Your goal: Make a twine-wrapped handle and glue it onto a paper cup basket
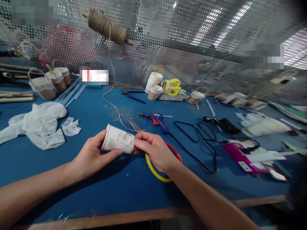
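A white paper cup with faint printing lies on its side between my hands, above the blue table. My left hand is wrapped round its rim end. The fingers of my right hand pinch at the base of the cup, where a strand of twine runs down to them. That twine comes from a spool hung on the mesh. Under my right hand lie scissors with red and yellow handles, blades pointing away. A blue glue gun rests just beyond them.
White lace lies on the left, with several twine-wrapped cups behind it. Pliers, stacked cups and yellow-handled scissors sit at the back. A black cord curls rightward near a purple object.
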Available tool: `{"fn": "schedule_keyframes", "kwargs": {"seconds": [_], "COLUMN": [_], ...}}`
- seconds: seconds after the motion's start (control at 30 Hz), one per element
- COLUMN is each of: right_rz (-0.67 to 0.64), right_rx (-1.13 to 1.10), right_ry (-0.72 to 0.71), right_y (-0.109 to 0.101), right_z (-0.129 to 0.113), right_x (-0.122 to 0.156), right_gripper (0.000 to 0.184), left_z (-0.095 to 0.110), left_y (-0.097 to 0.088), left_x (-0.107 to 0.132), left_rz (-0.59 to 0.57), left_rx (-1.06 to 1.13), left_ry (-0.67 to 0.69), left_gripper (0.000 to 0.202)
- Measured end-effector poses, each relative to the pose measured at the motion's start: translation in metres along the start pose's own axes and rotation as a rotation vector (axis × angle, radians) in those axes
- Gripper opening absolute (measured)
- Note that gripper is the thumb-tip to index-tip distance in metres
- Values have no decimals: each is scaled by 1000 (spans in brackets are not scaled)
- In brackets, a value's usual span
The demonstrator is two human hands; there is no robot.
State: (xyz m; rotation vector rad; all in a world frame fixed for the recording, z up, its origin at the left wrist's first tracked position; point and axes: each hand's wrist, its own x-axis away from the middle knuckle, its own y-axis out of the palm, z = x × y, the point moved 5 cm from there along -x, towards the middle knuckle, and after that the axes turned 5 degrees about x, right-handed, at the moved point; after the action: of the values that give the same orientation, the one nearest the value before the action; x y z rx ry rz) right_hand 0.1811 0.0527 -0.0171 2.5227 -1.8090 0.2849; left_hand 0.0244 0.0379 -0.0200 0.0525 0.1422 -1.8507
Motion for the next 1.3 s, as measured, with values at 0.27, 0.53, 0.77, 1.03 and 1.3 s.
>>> {"fn": "schedule_keyframes", "kwargs": {"seconds": [0.27, 0.53, 0.77, 1.03, 1.3], "right_rz": [42, 62, 138, 85, -1], "right_rx": [444, 451, 392, 375, 317], "right_ry": [-265, -268, -263, -300, -175], "right_y": [3, 2, -4, -2, 3], "right_z": [-18, -19, -18, -19, -17], "right_x": [12, 11, 8, 5, 5], "right_gripper": [10, 11, 11, 10, 13], "left_z": [0, 0, 1, 6, 10], "left_y": [-8, -5, -4, 5, 14], "left_x": [-10, -9, -8, -4, -3], "left_rz": [127, 91, 33, -90, -181], "left_rx": [401, 308, 290, 215, 141], "left_ry": [-280, -240, -237, -222, -196], "left_gripper": [27, 55, 37, 35, 33]}}
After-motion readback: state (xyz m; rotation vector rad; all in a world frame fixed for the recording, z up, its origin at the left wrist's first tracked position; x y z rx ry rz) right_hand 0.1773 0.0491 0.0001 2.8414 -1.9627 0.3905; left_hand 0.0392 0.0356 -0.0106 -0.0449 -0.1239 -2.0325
